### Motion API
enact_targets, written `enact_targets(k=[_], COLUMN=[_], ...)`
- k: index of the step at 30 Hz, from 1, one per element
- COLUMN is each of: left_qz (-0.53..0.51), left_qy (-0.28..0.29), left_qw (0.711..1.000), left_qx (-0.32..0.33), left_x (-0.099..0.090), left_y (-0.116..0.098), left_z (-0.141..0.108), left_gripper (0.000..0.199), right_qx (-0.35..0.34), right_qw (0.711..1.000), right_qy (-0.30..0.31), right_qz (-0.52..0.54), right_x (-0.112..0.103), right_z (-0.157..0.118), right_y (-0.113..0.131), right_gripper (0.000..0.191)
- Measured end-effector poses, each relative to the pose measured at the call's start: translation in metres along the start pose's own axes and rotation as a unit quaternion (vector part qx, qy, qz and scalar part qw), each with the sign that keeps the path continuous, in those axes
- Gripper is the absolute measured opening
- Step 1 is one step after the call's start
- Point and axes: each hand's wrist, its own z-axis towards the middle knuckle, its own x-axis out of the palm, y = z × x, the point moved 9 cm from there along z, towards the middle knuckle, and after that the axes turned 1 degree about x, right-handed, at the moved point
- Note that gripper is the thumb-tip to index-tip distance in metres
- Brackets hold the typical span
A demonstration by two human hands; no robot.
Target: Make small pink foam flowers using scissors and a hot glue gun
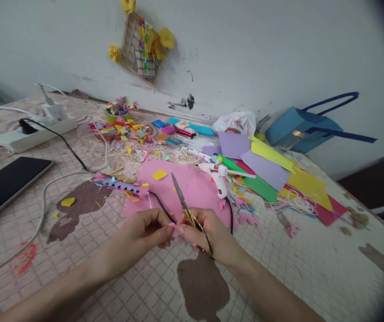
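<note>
My left hand (151, 230) pinches a small piece of pink paper (173, 229) between thumb and fingers. My right hand (202, 232) is closed around the handles of a pair of scissors (181, 197), whose blades point up and away from me. Its thumb and fingertip also touch the pink piece, so both hands meet at it. Beneath and beyond the hands lies a large pink sheet (192, 179) with a yellow paper scrap (159, 174) on it. A purple strip decorated with paper bits (121, 184) rests at the sheet's left edge.
A white glue gun (217, 174) with a black cable lies on the pink sheet's right. Coloured sheets (266, 165) and a bundle of white string (294, 203) are farther right. Paper scraps (125, 132) pile up behind. A power strip (37, 134) and a phone (9, 185) occupy the left.
</note>
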Motion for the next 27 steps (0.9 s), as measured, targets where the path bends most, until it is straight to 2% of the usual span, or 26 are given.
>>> enact_targets(k=[5, 12, 16, 22, 27], left_qz=[0.025, -0.017, -0.033, -0.104, -0.198], left_qy=[0.001, -0.040, -0.068, -0.078, -0.079], left_qw=[1.000, 0.999, 0.997, 0.991, 0.977], left_qx=[-0.005, -0.002, -0.012, -0.031, -0.012], left_x=[0.002, -0.002, -0.005, -0.009, -0.012], left_y=[0.002, -0.002, 0.004, 0.008, 0.003], left_z=[0.000, 0.002, 0.001, -0.001, -0.002], left_gripper=[0.019, 0.018, 0.019, 0.019, 0.014], right_qx=[-0.007, -0.019, -0.009, -0.039, -0.035], right_qw=[1.000, 0.996, 0.995, 0.996, 0.999], right_qy=[0.020, -0.082, -0.102, -0.068, 0.014], right_qz=[-0.016, -0.007, -0.005, 0.043, 0.033], right_x=[0.001, -0.002, 0.000, 0.002, 0.009], right_z=[0.001, -0.001, 0.000, -0.005, -0.018], right_y=[-0.004, 0.000, -0.002, -0.005, -0.015], right_gripper=[0.007, 0.012, 0.018, 0.035, 0.043])
